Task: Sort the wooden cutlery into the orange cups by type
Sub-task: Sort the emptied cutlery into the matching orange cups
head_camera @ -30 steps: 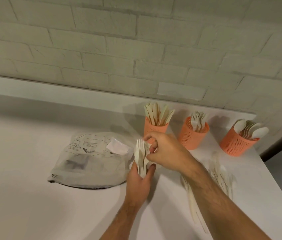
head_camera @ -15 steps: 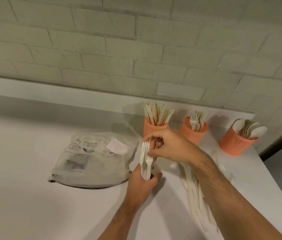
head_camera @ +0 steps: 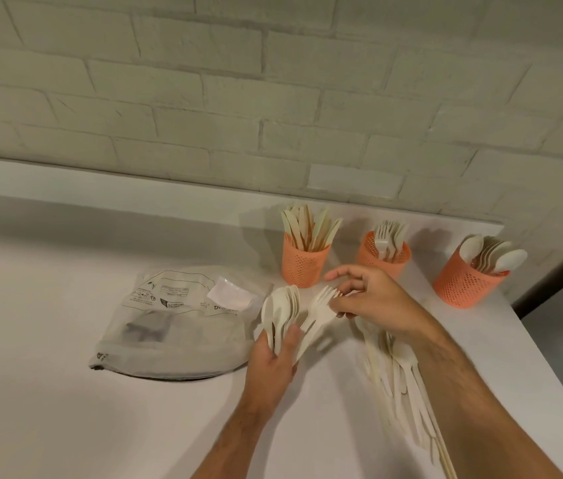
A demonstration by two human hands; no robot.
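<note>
My left hand (head_camera: 273, 361) grips the handles of a stack of pale wooden spoons (head_camera: 282, 307) held upright above the counter. My right hand (head_camera: 373, 299) pinches a few wooden forks (head_camera: 320, 307) near their heads, fanned away to the right of the spoons. Three orange mesh cups stand by the wall: the left cup (head_camera: 304, 262) holds knives, the middle cup (head_camera: 382, 255) holds forks, the right cup (head_camera: 465, 281) holds spoons. A loose pile of cutlery (head_camera: 397, 375) lies on the counter under my right forearm.
A crumpled clear plastic bag (head_camera: 176, 326) with printed labels lies left of my hands. The white counter (head_camera: 48, 357) meets a painted brick wall behind; its right edge (head_camera: 549, 357) drops off beyond the spoon cup.
The bundle in my left hand has been split: my right hand has pulled the forks off to the right, and the spoons now show in my left hand.
</note>
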